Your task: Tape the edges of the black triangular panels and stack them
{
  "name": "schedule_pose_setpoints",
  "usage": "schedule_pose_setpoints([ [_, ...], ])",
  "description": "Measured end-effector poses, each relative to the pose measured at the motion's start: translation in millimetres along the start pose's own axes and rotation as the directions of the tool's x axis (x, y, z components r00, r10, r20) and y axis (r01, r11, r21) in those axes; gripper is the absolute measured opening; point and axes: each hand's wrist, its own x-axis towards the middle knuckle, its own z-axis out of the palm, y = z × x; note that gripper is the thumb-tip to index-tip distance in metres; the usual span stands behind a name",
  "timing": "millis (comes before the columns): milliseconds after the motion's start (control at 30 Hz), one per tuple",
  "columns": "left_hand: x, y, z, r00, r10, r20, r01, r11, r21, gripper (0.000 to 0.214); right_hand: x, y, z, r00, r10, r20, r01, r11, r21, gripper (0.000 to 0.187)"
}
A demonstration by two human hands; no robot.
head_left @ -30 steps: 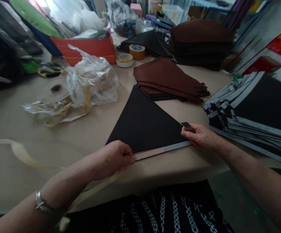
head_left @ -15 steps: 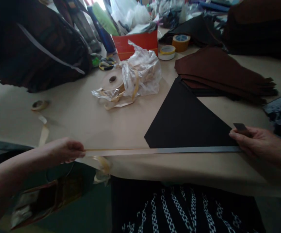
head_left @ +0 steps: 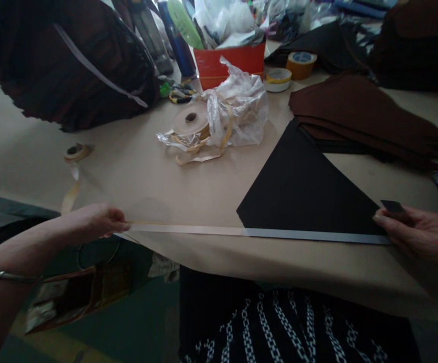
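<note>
Aligning seems in hand: left hand (head_left: 103, 222) pinches a narrow pale strip (head_left: 188, 230) along the near edge of a flat black triangular sheet (head_left: 305, 194) on the beige table (head_left: 128, 176); right hand (head_left: 423, 232) clamps a small flat dark piece (head_left: 392, 206) (blade, maybe); next calls for even tension

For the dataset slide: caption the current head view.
Pale strip in left hand, in line with gray edge of black panel; right hand, at panel's right corner, holds small dark piece.
</note>
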Motion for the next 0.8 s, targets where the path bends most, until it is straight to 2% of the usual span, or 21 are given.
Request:
schedule_pose_setpoints([
  [67,0,-2,1.0,1.000,0.010,-0.022,-0.009,1.000,0.028,0.031,-3,-8,4,0.990,-0.011,0.144,0.013,1.000,-0.010,0.041],
  [133,0,-3,1.9,0.999,0.014,-0.032,-0.013,0.999,0.030,0.032,-10,-28,15,0.954,-0.091,0.285,0.113,0.992,-0.063,0.030],
  [167,0,-4,2.3,0.999,0.014,-0.036,-0.013,0.999,0.029,0.032,-13,-43,23,0.923,-0.159,0.351,0.200,0.977,-0.081,0.025],
  [233,0,-5,3.2,0.999,0.021,-0.042,-0.020,0.999,0.025,0.031,-19,-79,44,0.826,-0.329,0.457,0.399,0.915,-0.061,0.021],
  [300,-1,-4,4.2,0.998,0.037,-0.052,-0.036,0.999,0.025,0.031,-22,-113,69,0.732,-0.460,0.503,0.545,0.838,-0.027,0.020],
  [333,-2,-3,4.6,0.997,0.047,-0.060,-0.046,0.999,0.027,0.031,-22,-127,82,0.706,-0.490,0.511,0.590,0.807,-0.041,0.020],
  [400,-5,-2,4.6,0.994,0.073,-0.085,-0.070,0.997,0.032,0.032,-20,-147,105,0.700,-0.503,0.506,0.644,0.752,-0.143,0.017],
  [467,-8,-3,2.9,0.987,0.107,-0.121,-0.103,0.994,0.038,0.032,-17,-155,121,0.720,-0.487,0.494,0.659,0.703,-0.267,0.012],
  [533,-13,-3,-0.6,0.977,0.134,-0.165,-0.129,0.991,0.040,0.033,-16,-157,129,0.738,-0.466,0.489,0.650,0.684,-0.330,0.010],
  [633,-18,5,-5.4,0.952,0.160,-0.262,-0.155,0.987,0.039,0.037,-14,-157,127,0.759,-0.424,0.494,0.613,0.721,-0.323,0.015],
  [700,-22,21,-3.7,0.888,0.274,-0.370,-0.243,0.961,0.129,0.034,-14,-156,120,0.767,-0.404,0.499,0.576,0.777,-0.256,0.016],
  [733,-24,34,-0.3,0.832,0.369,-0.415,-0.308,0.928,0.207,0.031,-14,-156,116,0.764,-0.404,0.504,0.557,0.806,-0.198,0.015],
  [800,-28,65,11.9,0.685,0.582,-0.438,-0.439,0.810,0.389,0.027,-14,-155,107,0.748,-0.424,0.510,0.522,0.851,-0.059,0.016],
])
